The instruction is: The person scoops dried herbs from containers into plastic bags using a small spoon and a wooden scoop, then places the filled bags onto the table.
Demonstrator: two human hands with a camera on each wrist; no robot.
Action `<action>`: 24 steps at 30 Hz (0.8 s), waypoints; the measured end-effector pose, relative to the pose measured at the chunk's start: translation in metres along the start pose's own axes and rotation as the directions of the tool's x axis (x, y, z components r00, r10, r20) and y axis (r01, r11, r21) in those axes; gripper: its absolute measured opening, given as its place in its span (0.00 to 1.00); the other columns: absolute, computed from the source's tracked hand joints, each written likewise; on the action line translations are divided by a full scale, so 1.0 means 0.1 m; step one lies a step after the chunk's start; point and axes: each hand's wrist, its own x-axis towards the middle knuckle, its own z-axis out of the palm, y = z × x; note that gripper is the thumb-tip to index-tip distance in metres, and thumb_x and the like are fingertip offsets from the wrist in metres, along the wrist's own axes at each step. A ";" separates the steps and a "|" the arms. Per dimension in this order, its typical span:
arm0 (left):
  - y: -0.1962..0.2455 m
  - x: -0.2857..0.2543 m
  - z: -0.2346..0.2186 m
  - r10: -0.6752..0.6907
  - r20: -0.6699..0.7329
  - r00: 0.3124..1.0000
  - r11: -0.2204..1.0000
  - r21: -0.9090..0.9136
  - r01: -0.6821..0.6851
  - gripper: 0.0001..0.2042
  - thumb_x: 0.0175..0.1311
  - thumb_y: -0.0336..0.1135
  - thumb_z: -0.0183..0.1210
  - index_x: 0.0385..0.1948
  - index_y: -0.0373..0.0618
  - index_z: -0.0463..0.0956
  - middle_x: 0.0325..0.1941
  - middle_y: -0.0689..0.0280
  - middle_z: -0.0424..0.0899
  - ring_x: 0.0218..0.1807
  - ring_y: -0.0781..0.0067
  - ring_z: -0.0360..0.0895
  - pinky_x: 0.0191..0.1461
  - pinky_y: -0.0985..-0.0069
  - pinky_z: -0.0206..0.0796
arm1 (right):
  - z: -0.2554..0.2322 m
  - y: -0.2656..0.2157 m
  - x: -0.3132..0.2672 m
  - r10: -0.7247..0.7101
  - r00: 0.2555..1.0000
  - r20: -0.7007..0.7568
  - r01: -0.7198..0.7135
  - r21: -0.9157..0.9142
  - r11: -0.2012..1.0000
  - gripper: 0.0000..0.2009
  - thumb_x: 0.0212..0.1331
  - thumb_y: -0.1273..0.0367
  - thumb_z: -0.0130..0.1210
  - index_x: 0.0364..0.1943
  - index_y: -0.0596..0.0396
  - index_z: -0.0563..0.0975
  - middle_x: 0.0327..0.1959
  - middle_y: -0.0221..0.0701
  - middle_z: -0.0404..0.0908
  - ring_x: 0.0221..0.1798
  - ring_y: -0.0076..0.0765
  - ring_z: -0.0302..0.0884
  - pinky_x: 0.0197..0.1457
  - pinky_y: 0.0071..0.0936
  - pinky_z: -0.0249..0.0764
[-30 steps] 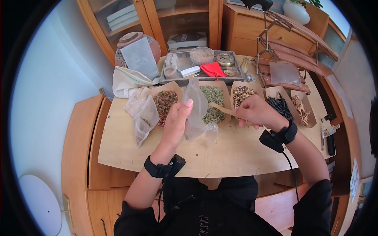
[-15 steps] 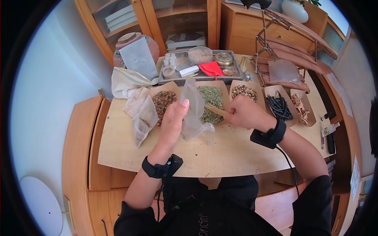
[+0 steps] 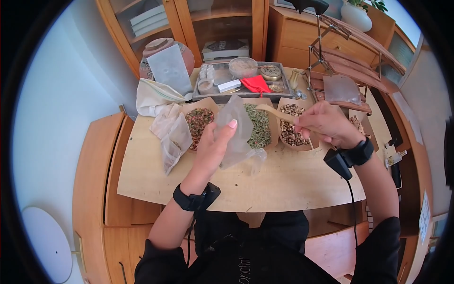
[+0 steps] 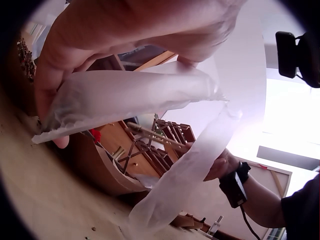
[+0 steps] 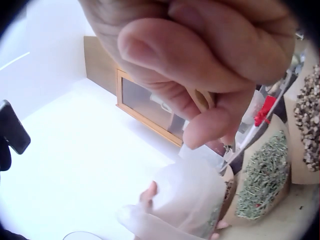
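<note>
A frosted, translucent bag (image 3: 239, 125) stands in my left hand (image 3: 213, 146), gripped by its side with the thumb toward me. Its mouth gapes toward the right in the left wrist view, where the fingers curl behind the bag (image 4: 135, 95). My right hand (image 3: 326, 125) pinches the handle of a slim wooden scoop (image 3: 274, 112). The scoop's tip points left, above the paper tray of dried green herb (image 3: 257, 125) and right of the bag. In the right wrist view a little green herb (image 5: 215, 215) shows through the bag's side.
Paper trays of reddish dried flowers (image 3: 198, 122), pale brown chunks (image 3: 293, 132) and wood-like shavings (image 3: 358, 124) line the table. Behind them stands a grey tray (image 3: 208, 97) with a red pouch (image 3: 256, 84). A filled bag (image 3: 175, 144) lies left; a folding wooden rack (image 3: 340, 68) stands right.
My right hand first moved left, bringing the scoop to the bag's edge, then drew back right and lifted it over the herb tray. My left hand keeps the bag nearly in place.
</note>
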 end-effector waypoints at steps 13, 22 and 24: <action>0.00 -0.02 0.03 0.045 -0.002 0.999 0.998 0.036 -0.045 0.31 0.62 0.56 0.58 0.51 0.31 0.69 0.46 0.59 0.77 0.46 0.76 0.73 0.50 0.79 0.65 | 0.27 -0.42 -0.35 -0.206 0.974 0.095 0.227 -0.363 0.904 0.12 0.58 0.67 0.58 0.23 0.60 0.82 0.14 0.27 0.78 0.06 0.13 0.59 0.08 0.15 0.52; -0.17 0.01 -0.16 0.004 0.098 0.995 0.987 -0.161 0.012 0.25 0.66 0.53 0.52 0.47 0.35 0.73 0.37 0.69 0.75 0.40 0.83 0.69 0.46 0.84 0.62 | 0.15 0.09 -0.19 0.122 0.992 0.036 -0.114 -0.178 0.977 0.15 0.61 0.65 0.53 0.22 0.63 0.79 0.14 0.33 0.78 0.06 0.16 0.62 0.07 0.17 0.54; -0.20 0.02 -0.16 0.035 0.084 0.996 0.992 -0.123 -0.025 0.28 0.65 0.54 0.53 0.50 0.33 0.70 0.37 0.69 0.73 0.42 0.82 0.68 0.49 0.83 0.60 | 0.18 0.14 -0.17 0.136 0.990 0.032 -0.128 -0.184 0.975 0.16 0.62 0.64 0.51 0.23 0.63 0.78 0.14 0.33 0.78 0.06 0.17 0.62 0.07 0.17 0.54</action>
